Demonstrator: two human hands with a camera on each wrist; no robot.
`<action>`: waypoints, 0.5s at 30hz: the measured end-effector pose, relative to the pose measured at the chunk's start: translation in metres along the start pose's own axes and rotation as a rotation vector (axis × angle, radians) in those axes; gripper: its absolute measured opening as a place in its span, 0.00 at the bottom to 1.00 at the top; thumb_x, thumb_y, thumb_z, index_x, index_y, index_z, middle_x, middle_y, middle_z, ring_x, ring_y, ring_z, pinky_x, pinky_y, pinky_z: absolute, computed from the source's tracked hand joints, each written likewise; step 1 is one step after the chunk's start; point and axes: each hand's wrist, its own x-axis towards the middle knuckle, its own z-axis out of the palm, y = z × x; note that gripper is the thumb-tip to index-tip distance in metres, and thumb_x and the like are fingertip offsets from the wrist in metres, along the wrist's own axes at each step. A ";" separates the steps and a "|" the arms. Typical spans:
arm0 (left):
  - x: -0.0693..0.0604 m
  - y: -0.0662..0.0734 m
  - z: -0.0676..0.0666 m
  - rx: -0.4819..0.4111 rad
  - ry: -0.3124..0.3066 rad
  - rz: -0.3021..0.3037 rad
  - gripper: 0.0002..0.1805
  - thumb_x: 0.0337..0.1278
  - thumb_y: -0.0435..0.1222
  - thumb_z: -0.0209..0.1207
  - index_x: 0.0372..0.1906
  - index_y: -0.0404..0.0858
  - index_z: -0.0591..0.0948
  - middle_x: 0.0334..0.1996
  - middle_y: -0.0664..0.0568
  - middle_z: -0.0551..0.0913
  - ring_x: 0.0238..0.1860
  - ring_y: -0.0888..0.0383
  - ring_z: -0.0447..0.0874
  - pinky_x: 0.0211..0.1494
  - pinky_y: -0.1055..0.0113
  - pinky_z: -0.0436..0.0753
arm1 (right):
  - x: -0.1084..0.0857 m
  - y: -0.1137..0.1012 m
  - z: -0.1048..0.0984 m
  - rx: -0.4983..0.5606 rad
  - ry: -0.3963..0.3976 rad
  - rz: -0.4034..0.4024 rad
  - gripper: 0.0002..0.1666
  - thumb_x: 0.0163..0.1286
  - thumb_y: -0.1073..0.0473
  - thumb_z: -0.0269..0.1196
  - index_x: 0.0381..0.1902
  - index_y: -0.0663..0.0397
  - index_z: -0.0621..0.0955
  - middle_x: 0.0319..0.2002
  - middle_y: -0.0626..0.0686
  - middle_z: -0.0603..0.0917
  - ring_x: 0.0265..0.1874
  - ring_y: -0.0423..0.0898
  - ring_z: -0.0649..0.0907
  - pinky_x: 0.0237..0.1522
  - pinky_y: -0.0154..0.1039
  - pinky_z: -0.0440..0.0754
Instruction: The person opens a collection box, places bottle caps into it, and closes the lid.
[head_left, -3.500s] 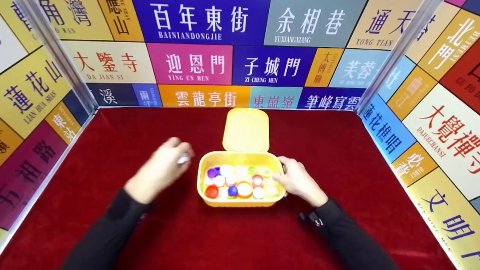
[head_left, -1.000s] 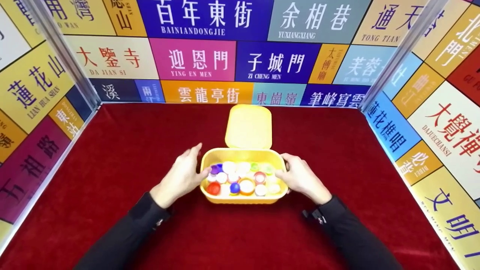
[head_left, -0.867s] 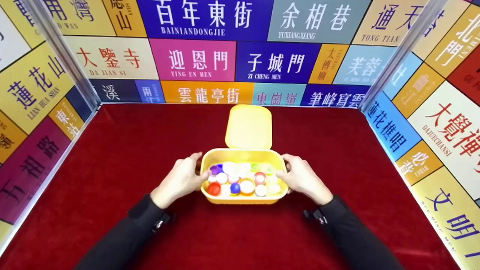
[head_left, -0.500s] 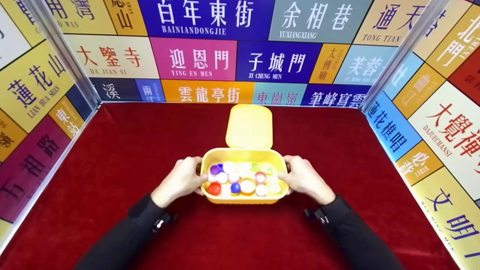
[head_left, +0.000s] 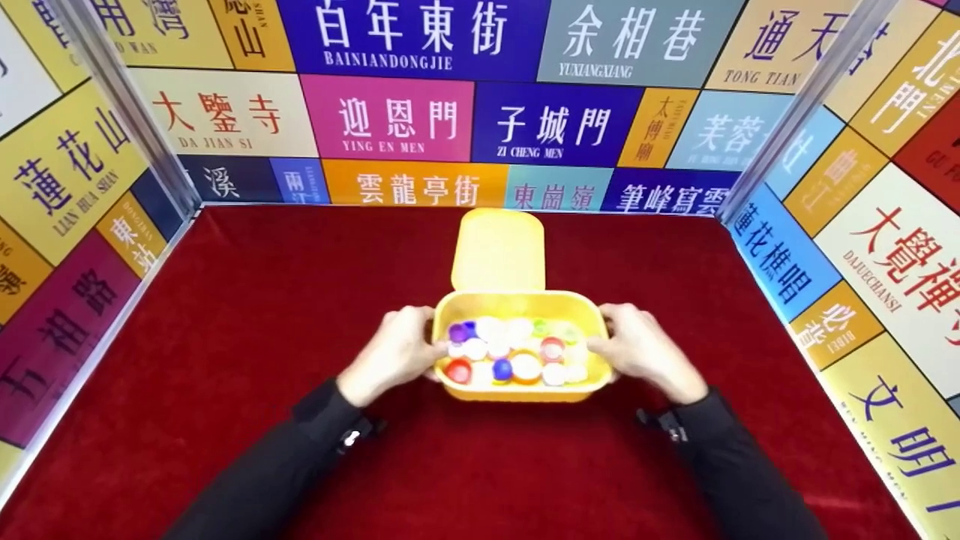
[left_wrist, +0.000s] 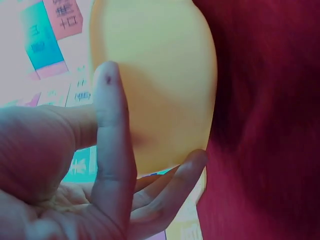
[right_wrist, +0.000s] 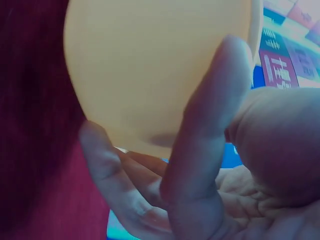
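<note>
Both hands hold a yellow plastic box (head_left: pixel 521 394) by its short ends in the head view. My left hand (head_left: pixel 394 349) grips the left end, thumb over the rim and fingers outside. My right hand (head_left: pixel 645 349) does the same at the right end. In the wrist views, the left fingers (left_wrist: pixel 114 130) and right fingers (right_wrist: pixel 200 125) lie along the box's outer wall. Inside lie several small round pieces like bottle caps, among them a red one (head_left: pixel 458 370), a blue one (head_left: pixel 502 369) and a purple one (head_left: pixel 458 333). Whether the box touches the cloth, I cannot tell.
A yellow lid (head_left: pixel 499 251) lies flat right behind the box, its front edge partly covered by it. Red cloth (head_left: pixel 300 262) covers the table. Walls of coloured sign panels (head_left: pixel 386 118) stand at the back and both sides.
My left hand, earlier off to the left with a small whitish thing, came to the box and gripped its left end. Both hands have since shifted the box right and slightly back. The lid stayed.
</note>
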 end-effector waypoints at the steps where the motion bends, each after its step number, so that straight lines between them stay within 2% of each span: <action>1: 0.001 0.001 0.002 -0.006 -0.007 0.007 0.22 0.70 0.28 0.73 0.66 0.26 0.88 0.47 0.32 0.96 0.26 0.53 0.98 0.28 0.60 0.95 | -0.001 0.001 -0.002 -0.004 0.001 0.005 0.21 0.76 0.65 0.70 0.64 0.69 0.86 0.47 0.68 0.94 0.18 0.47 0.90 0.24 0.47 0.93; 4: 0.001 -0.001 0.000 0.022 0.006 0.016 0.20 0.71 0.28 0.73 0.63 0.26 0.89 0.46 0.33 0.96 0.25 0.53 0.97 0.26 0.62 0.94 | 0.001 -0.001 -0.001 -0.030 0.018 -0.015 0.20 0.75 0.63 0.71 0.61 0.67 0.88 0.44 0.65 0.94 0.23 0.47 0.91 0.27 0.45 0.93; 6: -0.003 -0.004 -0.011 0.066 0.039 0.014 0.19 0.70 0.29 0.74 0.62 0.26 0.89 0.45 0.33 0.96 0.24 0.54 0.97 0.25 0.64 0.92 | 0.006 -0.008 0.008 -0.051 0.033 -0.052 0.20 0.74 0.62 0.72 0.60 0.65 0.90 0.43 0.62 0.94 0.28 0.47 0.91 0.31 0.40 0.90; 10: -0.009 -0.010 -0.032 0.104 0.058 -0.006 0.20 0.69 0.29 0.72 0.62 0.26 0.89 0.46 0.32 0.95 0.24 0.53 0.96 0.24 0.64 0.92 | 0.013 -0.021 0.022 -0.030 0.018 -0.087 0.18 0.75 0.61 0.73 0.58 0.65 0.90 0.41 0.61 0.94 0.28 0.50 0.91 0.31 0.38 0.89; 12: -0.006 -0.007 -0.030 0.083 0.040 0.001 0.20 0.69 0.28 0.71 0.62 0.25 0.89 0.44 0.32 0.95 0.24 0.52 0.97 0.25 0.64 0.92 | 0.011 -0.019 0.017 -0.030 0.014 -0.074 0.17 0.75 0.62 0.73 0.58 0.65 0.90 0.40 0.61 0.93 0.26 0.49 0.91 0.29 0.39 0.90; 15: 0.002 0.003 -0.015 0.057 0.012 0.017 0.18 0.67 0.28 0.71 0.60 0.26 0.89 0.42 0.34 0.95 0.25 0.53 0.97 0.26 0.65 0.93 | 0.004 -0.008 -0.002 -0.050 0.021 -0.043 0.18 0.76 0.62 0.72 0.58 0.66 0.89 0.39 0.62 0.93 0.24 0.45 0.89 0.26 0.38 0.89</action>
